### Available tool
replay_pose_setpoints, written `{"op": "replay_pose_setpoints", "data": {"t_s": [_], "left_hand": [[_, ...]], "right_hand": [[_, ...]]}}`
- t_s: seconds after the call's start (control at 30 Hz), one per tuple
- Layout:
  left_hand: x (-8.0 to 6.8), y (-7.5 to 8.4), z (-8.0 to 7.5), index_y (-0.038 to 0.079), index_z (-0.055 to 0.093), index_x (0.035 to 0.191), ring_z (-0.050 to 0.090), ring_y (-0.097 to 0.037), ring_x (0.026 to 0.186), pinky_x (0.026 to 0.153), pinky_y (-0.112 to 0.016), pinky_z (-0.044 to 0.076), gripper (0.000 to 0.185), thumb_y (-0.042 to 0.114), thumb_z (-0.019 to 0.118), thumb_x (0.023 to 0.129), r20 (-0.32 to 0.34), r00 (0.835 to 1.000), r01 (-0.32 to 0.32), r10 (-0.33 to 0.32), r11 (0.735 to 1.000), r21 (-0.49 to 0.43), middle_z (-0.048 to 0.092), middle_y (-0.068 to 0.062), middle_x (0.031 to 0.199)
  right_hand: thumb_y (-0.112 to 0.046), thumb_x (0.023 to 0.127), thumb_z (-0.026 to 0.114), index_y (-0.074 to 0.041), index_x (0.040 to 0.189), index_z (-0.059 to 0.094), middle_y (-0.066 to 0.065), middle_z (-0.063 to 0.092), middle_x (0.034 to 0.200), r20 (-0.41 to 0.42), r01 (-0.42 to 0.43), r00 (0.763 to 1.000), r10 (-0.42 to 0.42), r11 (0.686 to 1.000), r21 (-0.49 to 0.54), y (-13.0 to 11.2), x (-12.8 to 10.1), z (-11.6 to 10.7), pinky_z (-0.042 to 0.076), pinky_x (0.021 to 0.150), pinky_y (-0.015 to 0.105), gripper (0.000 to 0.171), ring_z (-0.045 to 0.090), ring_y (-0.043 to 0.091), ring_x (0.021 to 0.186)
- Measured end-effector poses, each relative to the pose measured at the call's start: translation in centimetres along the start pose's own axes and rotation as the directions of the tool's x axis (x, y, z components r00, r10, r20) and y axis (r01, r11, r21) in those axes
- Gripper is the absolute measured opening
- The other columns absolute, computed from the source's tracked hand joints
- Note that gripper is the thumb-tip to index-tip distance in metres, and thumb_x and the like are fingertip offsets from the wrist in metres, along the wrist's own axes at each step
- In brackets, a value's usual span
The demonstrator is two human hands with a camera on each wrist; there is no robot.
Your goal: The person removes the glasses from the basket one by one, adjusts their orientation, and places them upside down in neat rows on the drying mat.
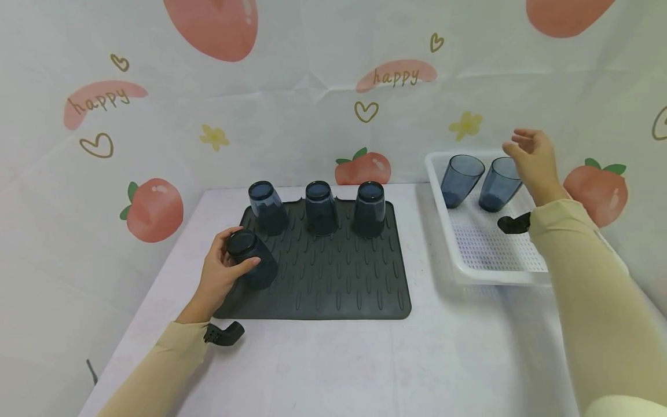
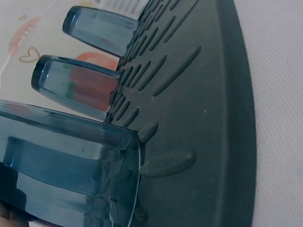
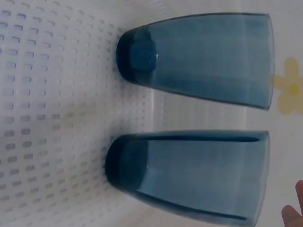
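Left wrist view only: rim seemingly on mat. Left hand gripping inverted cup; right hand loose-fingered above tray cups.

Place: a staged dish-drying set-up on a table, not a real kitchen.
Backdrop: a white cloth with printed peaches, hearts and the word "happy" fills the top of the frame and hides any room behind it.
Table: a white cover lies over it in the lower half.
Kitchen signs: a dark ribbed drying mat at centre carries blue tumblers upside down; a white perforated tray at right holds two more.
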State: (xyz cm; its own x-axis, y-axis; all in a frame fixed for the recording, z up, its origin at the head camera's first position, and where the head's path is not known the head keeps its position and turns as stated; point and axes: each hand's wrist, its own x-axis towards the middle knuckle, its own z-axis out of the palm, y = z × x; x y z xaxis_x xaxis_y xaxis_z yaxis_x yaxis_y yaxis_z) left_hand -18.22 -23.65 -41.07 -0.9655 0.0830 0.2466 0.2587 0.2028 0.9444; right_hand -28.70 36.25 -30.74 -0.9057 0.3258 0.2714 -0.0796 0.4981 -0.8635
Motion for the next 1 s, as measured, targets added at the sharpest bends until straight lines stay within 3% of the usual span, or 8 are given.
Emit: {"op": "replay_pose_setpoints", "data": {"t_s": [0.1, 0.27, 0.73, 1.0], "left_hand": [[0.0, 0.0, 0.0, 0.013, 0.035, 0.146, 0.051, -0.004, 0.117, 0.095, -0.008, 0.043, 0.074, -0.001, 0.073, 0.084, 0.002, 1.000, 0.000, 0.000, 1.000, -0.002, 0.045, 0.002, 0.130], [0.0, 0.0, 0.0, 0.015, 0.036, 0.145, 0.051, -0.004, 0.118, 0.096, -0.008, 0.043, 0.074, -0.001, 0.072, 0.084, -0.003, 1.000, 0.009, -0.009, 1.000, -0.008, 0.045, 0.002, 0.130], [-0.2, 0.4, 0.2, 0.008, 0.032, 0.147, 0.052, -0.004, 0.116, 0.093, -0.009, 0.045, 0.075, -0.002, 0.072, 0.084, 0.002, 1.000, 0.003, -0.003, 1.000, -0.013, 0.046, 0.003, 0.129], [-0.1, 0.4, 0.1, 0.010, 0.033, 0.146, 0.051, -0.004, 0.117, 0.094, -0.009, 0.044, 0.074, -0.003, 0.071, 0.084, 0.005, 1.000, -0.001, 0.001, 1.000, -0.022, 0.045, 0.003, 0.129]], "right_hand": [[-0.033, 0.097, 0.052, -0.010, 0.148, 0.036, 0.010, 0.040, 0.151, 0.021, -0.027, 0.999, 0.028, 0.999, -0.031, 0.4, 0.2, -0.1, 0.025, 0.118, 0.032, 0.058, 0.030, 0.019, 0.143], [-0.039, 0.096, 0.052, -0.011, 0.152, 0.029, 0.012, 0.029, 0.157, 0.047, -0.078, 0.996, 0.082, 0.994, -0.082, 1.1, 0.4, -0.3, 0.019, 0.121, 0.040, 0.067, 0.020, 0.026, 0.148], [-0.045, 0.093, 0.056, -0.010, 0.154, 0.020, 0.015, 0.020, 0.160, 0.046, -0.155, 0.986, 0.161, 0.982, -0.111, 2.7, 0.5, -0.3, 0.018, 0.120, 0.049, 0.079, 0.016, 0.033, 0.147], [-0.047, 0.093, 0.057, -0.013, 0.156, 0.016, 0.016, 0.017, 0.161, 0.075, -0.183, 0.979, 0.192, 0.977, -0.106, 3.5, 0.9, -0.1, 0.020, 0.119, 0.051, 0.083, 0.015, 0.035, 0.148]]}}
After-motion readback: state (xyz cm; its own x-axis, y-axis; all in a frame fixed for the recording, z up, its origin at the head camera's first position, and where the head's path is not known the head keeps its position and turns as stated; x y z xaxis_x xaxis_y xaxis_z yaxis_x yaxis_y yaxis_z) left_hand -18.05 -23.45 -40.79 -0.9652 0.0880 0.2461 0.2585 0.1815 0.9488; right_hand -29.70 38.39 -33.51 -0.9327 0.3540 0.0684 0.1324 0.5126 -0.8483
